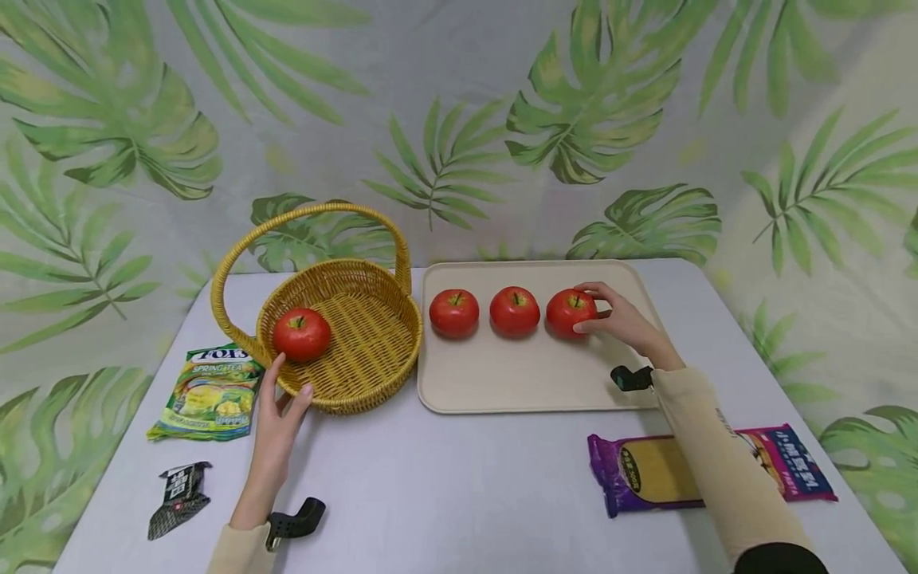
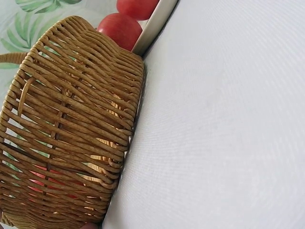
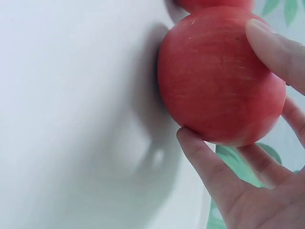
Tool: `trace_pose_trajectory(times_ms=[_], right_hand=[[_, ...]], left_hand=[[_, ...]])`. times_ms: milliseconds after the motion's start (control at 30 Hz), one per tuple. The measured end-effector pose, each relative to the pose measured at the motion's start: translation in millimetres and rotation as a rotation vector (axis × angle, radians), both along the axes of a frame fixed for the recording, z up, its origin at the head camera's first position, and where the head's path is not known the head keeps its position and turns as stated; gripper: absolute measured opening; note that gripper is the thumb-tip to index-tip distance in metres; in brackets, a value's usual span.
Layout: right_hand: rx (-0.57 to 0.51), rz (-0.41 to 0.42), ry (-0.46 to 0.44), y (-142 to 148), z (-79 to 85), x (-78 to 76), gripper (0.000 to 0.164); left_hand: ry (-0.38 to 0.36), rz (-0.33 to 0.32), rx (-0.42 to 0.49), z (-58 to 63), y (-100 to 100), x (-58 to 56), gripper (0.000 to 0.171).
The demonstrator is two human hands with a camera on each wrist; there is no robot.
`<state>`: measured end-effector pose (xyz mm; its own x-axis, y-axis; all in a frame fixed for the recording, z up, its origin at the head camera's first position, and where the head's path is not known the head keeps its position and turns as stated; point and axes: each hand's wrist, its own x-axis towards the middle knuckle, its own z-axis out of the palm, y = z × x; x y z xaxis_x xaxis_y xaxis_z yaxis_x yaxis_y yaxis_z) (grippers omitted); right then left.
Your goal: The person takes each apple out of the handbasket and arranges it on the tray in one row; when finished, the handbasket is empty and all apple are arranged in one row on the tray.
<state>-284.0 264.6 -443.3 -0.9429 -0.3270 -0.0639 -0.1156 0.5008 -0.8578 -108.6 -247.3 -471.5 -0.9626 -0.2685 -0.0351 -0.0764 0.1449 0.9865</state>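
My right hand (image 1: 631,323) is at the rightmost red apple (image 1: 570,313) on the beige tray (image 1: 516,383). In the right wrist view, its thumb and fingers lie around the sides of that apple (image 3: 221,76). Two more apples stand in a row to its left, a middle apple (image 1: 515,312) and a left apple (image 1: 454,313). My left hand (image 1: 276,422) touches the near left side of a woven basket (image 1: 366,396) with its fingers spread. One apple (image 1: 302,335) sits inside the basket at the left. The basket's wall (image 2: 71,109) fills much of the left wrist view.
Left of the basket lies a green and yellow candy bag (image 1: 211,395), with a small black packet (image 1: 179,496) nearer. A purple pasta packet (image 1: 656,470) lies at the front right, partly under the right sleeve (image 1: 724,470). Behind the white table (image 1: 459,486) hangs a leaf-print cloth (image 1: 459,96).
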Motion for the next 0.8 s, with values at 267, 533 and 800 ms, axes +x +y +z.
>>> trace_pose_trajectory(times_ms=[267,533,800], right_hand=[[-0.034,0.022,-0.036,-1,1.5,-3.0,0.068],[-0.134,0.011,0.086,-7,13.6,-1.6,0.059],[-0.313,0.099,0.195,-39,31.4,4.7,0.041]], left_hand=[[0.008,-0.002,0.004,1.5,1,0.8,0.068],[0.023,0.006,0.013,-2.0,-1,0.1,0.068],[0.035,-0.006,0.02,-2.1,0,0.2,0.068]])
